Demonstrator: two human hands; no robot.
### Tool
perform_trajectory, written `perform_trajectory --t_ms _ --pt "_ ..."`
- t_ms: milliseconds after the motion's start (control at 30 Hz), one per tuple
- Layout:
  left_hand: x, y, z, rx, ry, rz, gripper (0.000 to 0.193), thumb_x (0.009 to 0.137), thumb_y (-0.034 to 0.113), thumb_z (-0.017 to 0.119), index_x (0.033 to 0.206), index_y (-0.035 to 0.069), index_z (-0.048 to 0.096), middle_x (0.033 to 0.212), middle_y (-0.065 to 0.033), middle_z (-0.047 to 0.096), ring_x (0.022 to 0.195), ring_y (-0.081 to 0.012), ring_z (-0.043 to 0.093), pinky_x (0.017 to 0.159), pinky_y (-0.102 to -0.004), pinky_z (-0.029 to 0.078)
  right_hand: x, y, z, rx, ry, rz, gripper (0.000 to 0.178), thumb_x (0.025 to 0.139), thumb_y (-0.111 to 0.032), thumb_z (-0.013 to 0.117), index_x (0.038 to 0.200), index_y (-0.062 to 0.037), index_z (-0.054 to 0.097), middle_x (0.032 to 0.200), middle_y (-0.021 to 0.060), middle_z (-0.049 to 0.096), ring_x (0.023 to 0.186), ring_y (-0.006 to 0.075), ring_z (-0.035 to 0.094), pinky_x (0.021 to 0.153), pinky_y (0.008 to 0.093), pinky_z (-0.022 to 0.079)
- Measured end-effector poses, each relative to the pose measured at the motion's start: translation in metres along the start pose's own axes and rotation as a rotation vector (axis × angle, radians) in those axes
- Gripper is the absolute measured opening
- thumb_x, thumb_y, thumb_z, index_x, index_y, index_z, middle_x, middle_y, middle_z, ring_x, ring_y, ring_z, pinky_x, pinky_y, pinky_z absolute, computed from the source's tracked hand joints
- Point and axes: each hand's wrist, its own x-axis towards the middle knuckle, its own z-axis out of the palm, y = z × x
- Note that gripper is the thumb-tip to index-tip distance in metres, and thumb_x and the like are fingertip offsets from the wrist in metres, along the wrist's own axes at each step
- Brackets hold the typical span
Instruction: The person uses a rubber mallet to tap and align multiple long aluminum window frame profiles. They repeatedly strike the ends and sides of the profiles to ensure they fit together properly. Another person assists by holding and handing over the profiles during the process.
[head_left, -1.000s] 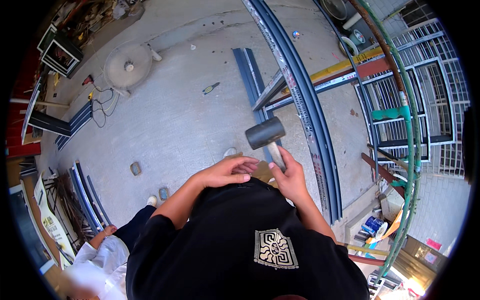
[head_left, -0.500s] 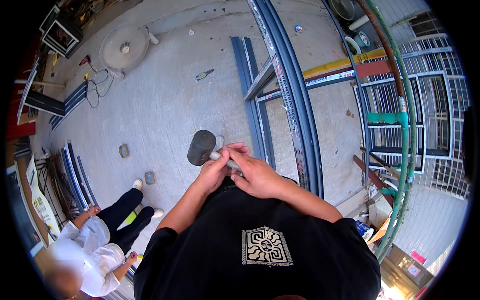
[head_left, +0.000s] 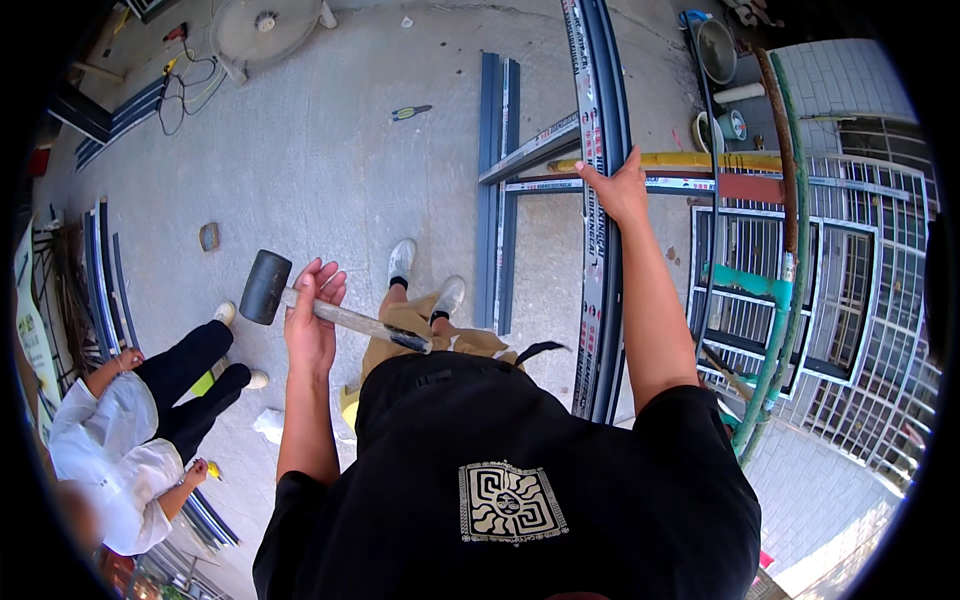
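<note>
My left hand [head_left: 312, 325] holds a rubber mallet by its pale handle [head_left: 360, 322], close under the black head [head_left: 265, 287]. The fingertips curl up loosely above the handle. The handle's dark end points right, toward my waist. Out to the right, my right hand [head_left: 618, 190] straddles a long dark grey-blue metal profile [head_left: 600, 270] with printed film along it. My thumb lies on its left side and the fingers reach over its right side. Shorter grey-blue profiles [head_left: 490, 220] join or lie beside it on the left, one of them slanting.
A person in a white shirt [head_left: 105, 420] sits or stands at lower left. Pliers [head_left: 411, 112] and a brick-like block [head_left: 208, 237] lie on the concrete floor. A yellow bar [head_left: 680, 160] crosses behind the long profile. Green pipes [head_left: 770, 370] and window grilles [head_left: 850, 300] stand right.
My hands have parted. The left has moved left with the mallet, while the right has let go of it and reached right and forward onto the long profile. My view has shifted too.
</note>
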Motion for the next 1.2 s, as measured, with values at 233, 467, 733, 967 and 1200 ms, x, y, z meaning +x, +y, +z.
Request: perform_trajectory --t_ms 233,467,733,967,1200 --pt "0.002 -0.012 -0.026 -0.107 0.118 -0.063 0.052 0.112 0.036 0.061 0.149 0.001 0.054 0.140 -0.0156 0.067 0.127 -0.0263 0.066 0.112 -0.0403 0.052 0.012 -0.001 0.003 0.017 -0.078 0.076 0.125 0.072 -0.051 0.090 0.165 0.0060 0.028 0.148 0.0365 0.058 0.138 0.0460 0.059 0.116 0.0453 0.047" --pt "0.024 -0.006 -0.027 -0.070 0.113 -0.077 0.049 0.113 0.034 0.060 0.148 0.000 0.055 0.139 -0.0161 0.067 0.124 -0.0258 0.067 0.110 -0.0397 0.052 0.010 0.010 0.010 0.140 -0.019 0.050 0.113 0.073 -0.042 0.089 0.161 0.0042 0.036 0.146 0.0311 0.062 0.135 0.0434 0.062 0.115 0.0436 0.047" --pt "0.047 0.009 -0.024 -0.036 0.065 -0.108 0.046 0.112 0.030 0.060 0.146 -0.001 0.056 0.137 -0.0165 0.067 0.122 -0.0253 0.068 0.109 -0.0393 0.053 0.008 0.007 0.005 0.317 -0.077 0.016 0.110 0.074 -0.037 0.090 0.159 0.0083 0.036 0.135 0.0292 0.069 0.126 0.0382 0.068 0.112 0.0400 0.049" --pt "0.063 0.010 -0.024 -0.005 0.010 -0.133 0.048 0.112 0.032 0.061 0.147 0.000 0.056 0.139 -0.0168 0.067 0.125 -0.0256 0.067 0.110 -0.0392 0.052 0.001 -0.003 -0.003 0.263 -0.063 0.010 0.107 0.076 -0.037 0.093 0.159 0.0013 0.037 0.134 0.0259 0.070 0.122 0.0354 0.070 0.109 0.0411 0.051" --pt "0.083 0.009 -0.071 0.041 0.058 -0.082 0.057 0.111 0.038 0.063 0.153 0.001 0.052 0.148 -0.0140 0.062 0.134 -0.0257 0.061 0.117 -0.0401 0.046 -0.002 0.004 0.005 0.094 -0.044 0.069 0.122 0.075 -0.062 0.088 0.166 -0.0030 0.031 0.146 0.0339 0.060 0.137 0.0453 0.061 0.114 0.0475 0.049"
